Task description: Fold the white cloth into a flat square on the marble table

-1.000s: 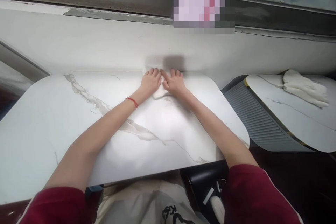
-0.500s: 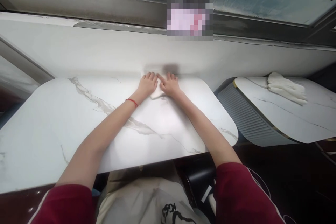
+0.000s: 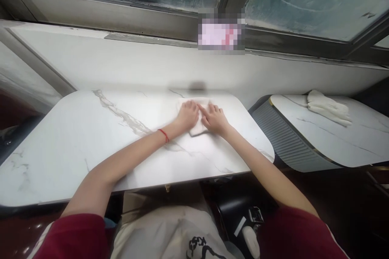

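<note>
A white cloth lies flat on the white, marble-patterned table. My left hand, with a red cord bracelet at the wrist, rests palm down on the cloth's left part, fingers laid over it. On the cloth's right side lies my right hand, palm down, its fingers spread and the index finger pointing toward my left hand. Both hands press on the cloth from above, close together. Part of the cloth is hidden under them.
A white wall panel and windows stand behind the table. To the right, a second marble-patterned table with ribbed sides holds a crumpled white cloth. Below, a white object lies on a dark surface. A pixelated patch covers part of the window frame.
Both hands and the cloth beneath them have slid from the table's back edge toward me and to the right. The view has shifted slightly too.
</note>
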A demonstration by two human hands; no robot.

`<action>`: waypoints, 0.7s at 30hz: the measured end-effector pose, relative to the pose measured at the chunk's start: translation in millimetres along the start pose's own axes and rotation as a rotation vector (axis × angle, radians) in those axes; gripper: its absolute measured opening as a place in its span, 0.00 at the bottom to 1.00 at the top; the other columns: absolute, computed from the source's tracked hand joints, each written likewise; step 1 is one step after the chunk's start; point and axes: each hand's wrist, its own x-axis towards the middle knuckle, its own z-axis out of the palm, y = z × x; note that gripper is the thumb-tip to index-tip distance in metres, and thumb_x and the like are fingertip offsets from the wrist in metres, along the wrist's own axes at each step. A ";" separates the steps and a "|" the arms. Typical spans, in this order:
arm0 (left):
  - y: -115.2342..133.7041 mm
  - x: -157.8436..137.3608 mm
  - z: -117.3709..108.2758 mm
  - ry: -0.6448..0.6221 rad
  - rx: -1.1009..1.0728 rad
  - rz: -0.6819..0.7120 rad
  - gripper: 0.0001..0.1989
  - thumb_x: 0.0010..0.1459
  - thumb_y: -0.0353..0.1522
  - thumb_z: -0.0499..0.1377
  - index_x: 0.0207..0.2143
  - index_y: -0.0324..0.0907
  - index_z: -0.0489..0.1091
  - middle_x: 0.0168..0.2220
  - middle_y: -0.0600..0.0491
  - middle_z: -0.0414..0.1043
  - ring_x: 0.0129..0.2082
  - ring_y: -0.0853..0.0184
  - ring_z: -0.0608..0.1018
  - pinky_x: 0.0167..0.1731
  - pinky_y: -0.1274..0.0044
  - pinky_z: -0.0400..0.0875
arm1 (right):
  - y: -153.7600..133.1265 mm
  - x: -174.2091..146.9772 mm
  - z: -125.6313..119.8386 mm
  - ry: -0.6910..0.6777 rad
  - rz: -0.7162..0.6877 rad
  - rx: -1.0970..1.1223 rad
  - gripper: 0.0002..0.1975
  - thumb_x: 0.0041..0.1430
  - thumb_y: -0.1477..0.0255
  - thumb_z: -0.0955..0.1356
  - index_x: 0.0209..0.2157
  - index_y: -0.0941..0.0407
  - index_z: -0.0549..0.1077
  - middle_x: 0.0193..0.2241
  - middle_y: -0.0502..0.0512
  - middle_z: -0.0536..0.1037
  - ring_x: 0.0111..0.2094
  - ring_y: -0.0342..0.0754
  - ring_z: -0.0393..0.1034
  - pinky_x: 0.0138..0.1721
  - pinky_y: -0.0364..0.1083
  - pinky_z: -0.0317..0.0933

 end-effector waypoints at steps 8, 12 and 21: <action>89.4 -44.3 10.1 0.084 -0.187 0.234 0.33 0.71 0.41 0.46 0.66 0.21 0.58 0.68 0.25 0.58 0.67 0.41 0.64 0.59 0.56 0.62 | 29.4 -129.3 -5.9 0.204 0.071 0.027 0.27 0.72 0.70 0.55 0.68 0.50 0.65 0.64 0.70 0.65 0.59 0.61 0.65 0.52 0.57 0.65; 114.4 -51.0 17.5 0.195 -0.293 0.382 0.39 0.68 0.48 0.50 0.66 0.22 0.58 0.66 0.23 0.59 0.67 0.39 0.64 0.62 0.55 0.60 | 40.2 -173.6 -13.1 0.198 0.131 0.012 0.26 0.72 0.69 0.57 0.67 0.51 0.67 0.63 0.69 0.67 0.59 0.60 0.67 0.51 0.56 0.67; 148.1 0.7 24.8 0.189 -0.302 0.425 0.40 0.67 0.50 0.49 0.66 0.23 0.60 0.67 0.27 0.61 0.66 0.42 0.66 0.64 0.57 0.58 | 86.1 -176.6 -7.9 0.112 0.252 -0.016 0.27 0.71 0.67 0.55 0.66 0.50 0.68 0.63 0.69 0.69 0.59 0.61 0.69 0.51 0.60 0.70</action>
